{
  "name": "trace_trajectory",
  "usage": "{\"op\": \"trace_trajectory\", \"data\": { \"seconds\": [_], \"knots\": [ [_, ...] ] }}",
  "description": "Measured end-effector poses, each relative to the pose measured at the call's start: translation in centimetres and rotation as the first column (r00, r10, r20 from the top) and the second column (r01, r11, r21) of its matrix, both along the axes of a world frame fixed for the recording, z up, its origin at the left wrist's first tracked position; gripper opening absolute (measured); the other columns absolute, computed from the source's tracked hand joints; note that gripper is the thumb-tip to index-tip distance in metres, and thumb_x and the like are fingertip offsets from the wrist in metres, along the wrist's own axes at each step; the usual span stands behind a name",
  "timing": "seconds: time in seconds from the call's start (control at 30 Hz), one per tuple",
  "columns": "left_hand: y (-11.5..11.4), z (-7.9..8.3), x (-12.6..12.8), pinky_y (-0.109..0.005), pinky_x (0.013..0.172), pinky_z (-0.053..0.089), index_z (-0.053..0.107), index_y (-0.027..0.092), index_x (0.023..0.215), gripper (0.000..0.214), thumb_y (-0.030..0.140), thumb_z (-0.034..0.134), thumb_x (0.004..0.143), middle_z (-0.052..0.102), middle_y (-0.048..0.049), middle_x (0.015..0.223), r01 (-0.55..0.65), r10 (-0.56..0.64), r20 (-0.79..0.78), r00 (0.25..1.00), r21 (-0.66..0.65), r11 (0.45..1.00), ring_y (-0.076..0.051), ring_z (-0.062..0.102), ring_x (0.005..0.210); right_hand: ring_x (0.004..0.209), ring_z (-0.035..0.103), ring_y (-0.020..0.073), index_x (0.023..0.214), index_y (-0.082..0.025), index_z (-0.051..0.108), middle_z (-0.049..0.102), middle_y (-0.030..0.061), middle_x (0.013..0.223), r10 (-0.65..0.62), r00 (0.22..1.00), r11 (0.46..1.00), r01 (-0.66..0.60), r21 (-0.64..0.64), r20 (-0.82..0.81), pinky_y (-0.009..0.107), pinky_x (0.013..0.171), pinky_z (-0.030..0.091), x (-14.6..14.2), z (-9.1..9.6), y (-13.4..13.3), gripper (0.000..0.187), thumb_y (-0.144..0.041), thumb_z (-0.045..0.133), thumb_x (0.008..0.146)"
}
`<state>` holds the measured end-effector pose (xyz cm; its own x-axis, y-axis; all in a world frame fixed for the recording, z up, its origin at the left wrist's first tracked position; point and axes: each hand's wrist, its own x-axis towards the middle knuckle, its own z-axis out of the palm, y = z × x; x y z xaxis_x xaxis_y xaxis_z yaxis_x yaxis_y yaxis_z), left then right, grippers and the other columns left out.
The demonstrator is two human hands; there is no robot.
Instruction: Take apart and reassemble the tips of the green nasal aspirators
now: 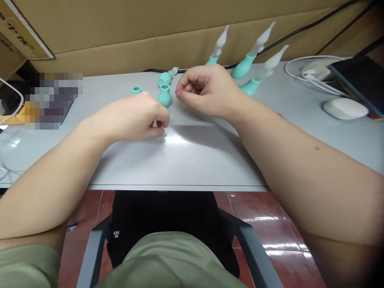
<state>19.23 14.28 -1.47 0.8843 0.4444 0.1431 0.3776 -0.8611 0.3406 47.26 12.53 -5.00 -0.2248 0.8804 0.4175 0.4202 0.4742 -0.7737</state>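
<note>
Three bulbs (244, 67) are wearing tips (265, 34); by a bare bulb (165, 97), left hand (140, 117) is pinching a clear bit (165, 131); right hand's (211, 90) grip, can't tell.

A grey table (180, 172) carries teal bulbs (165, 97), a white mouse (345, 108) and white cable (324, 84).

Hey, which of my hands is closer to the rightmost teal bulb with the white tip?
Your right. The right hand is just left of that bulb, which your arm partly hides; the left hand is much farther left.
</note>
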Motion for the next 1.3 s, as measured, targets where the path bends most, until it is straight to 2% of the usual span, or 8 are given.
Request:
{"op": "trace_trajectory", "data": {
  "seconds": [0.17,0.3,0.37,0.47,0.7,0.87,1.13,1.3],
  "knots": [
    [-1.3,0.7,0.8,-0.047,0.083,0.067,0.085,0.026,0.094,0.014,0.03,0.087,0.107,0.094,-0.0049,0.097,-0.128,0.177,0.3,0.937,-0.177,0.976,-0.025,0.083,0.085,0.07,0.055,0.0207,0.081,-0.031,0.082,0.068,-0.0006,0.075,0.027,0.951,0.999,-0.032,-0.012,-0.307,0.045,0.074,0.043,-0.7,0.3,-0.4,0.031,-0.034,0.108,0.097],
    [-1.2,0.7,1.4,-0.055,0.1,0.076,0.081,0.026,0.092,0.024,0.035,0.098,0.106,0.098,-0.0037,0.109,-0.194,0.358,0.523,0.774,-0.342,0.919,-0.03,0.09,0.107,0.086,0.078,0.0262,0.097,-0.034,0.092,0.087,0.0022,0.095,0.106,0.883,0.992,-0.128,-0.017,-0.456,0.043,0.073,0.055,-1.3,-0.3,-0.6,0.03,-0.056,0.113,0.098],
    [-0.8,0.5,1.5,-0.057,0.108,0.077,0.078,0.026,0.089,0.028,0.033,0.101,0.103,0.1,-0.0014,0.112,-0.178,0.382,0.564,0.732,-0.383,0.907,-0.03,0.092,0.113,0.101,0.085,0.0306,0.102,-0.036,0.093,0.092,0.0022,0.104,0.102,0.896,0.991,-0.129,-0.035,-0.433,0.046,0.083,0.067,-1.7,-0.6,-0.8,0.031,-0.057,0.115,0.098],
    [-0.1,0.2,1.3,-0.059,0.114,0.077,0.076,0.026,0.094,0.03,0.04,0.1,0.106,0.1,-0.0037,0.121,-0.129,0.332,0.558,0.76,-0.371,0.92,-0.033,0.094,0.122,0.111,0.087,0.0341,0.098,-0.038,0.089,0.094,0.0022,0.11,0.068,0.908,0.994,-0.096,-0.047,-0.413,0.051,0.091,0.074,-2.4,-0.7,-1.3,0.033,-0.052,0.119,0.094],
    [-0.4,0.6,1.3,-0.06,0.104,0.075,0.086,0.028,0.116,0.039,0.056,0.107,0.101,0.098,-0.0043,0.116,-0.208,0.383,0.461,0.801,-0.385,0.899,-0.032,0.091,0.112,0.115,0.088,0.0329,0.09,-0.032,0.088,0.094,0.0086,0.115,0.065,0.902,0.998,-0.06,0.026,-0.427,0.052,0.113,0.077,-2.6,0.3,-1.4,0.039,-0.047,0.124,0.089],
    [-0.7,0.7,1.7,-0.064,0.107,0.075,0.093,0.029,0.113,0.036,0.057,0.109,0.097,0.098,-0.0014,0.11,-0.196,0.421,0.438,0.794,-0.472,0.86,-0.035,0.09,0.114,0.126,0.086,0.044,0.088,-0.042,0.09,0.096,0.0047,0.118,0.039,0.97,0.997,-0.054,-0.055,-0.241,0.066,0.12,0.076,-1.9,1.5,-1.7,0.034,-0.049,0.123,0.089],
    [-0.3,0.3,1.6,-0.06,0.112,0.077,0.089,0.025,0.11,0.034,0.045,0.112,0.094,0.098,0.0011,0.108,-0.135,0.406,0.47,0.784,-0.51,0.85,-0.027,0.09,0.106,0.141,0.08,0.0428,0.097,-0.043,0.093,0.095,0.0052,0.118,0.088,0.984,0.994,-0.097,-0.048,-0.157,0.061,0.114,0.075,-1.5,1.1,-0.8,0.027,-0.055,0.117,0.096],
    [1.6,-2.2,1.8,-0.059,0.099,0.084,0.094,0.026,0.112,0.047,0.065,0.114,0.096,0.097,-0.0044,0.101,-0.028,0.336,0.623,0.706,-0.45,0.893,-0.033,0.096,0.098,0.11,0.086,0.0366,0.094,-0.036,0.09,0.09,0.0068,0.111,0.053,0.977,0.971,-0.002,0.239,-0.209,0.059,0.102,0.076,-2.0,-1.1,0.2,0.045,-0.077,0.108,0.1]
  ]
}}
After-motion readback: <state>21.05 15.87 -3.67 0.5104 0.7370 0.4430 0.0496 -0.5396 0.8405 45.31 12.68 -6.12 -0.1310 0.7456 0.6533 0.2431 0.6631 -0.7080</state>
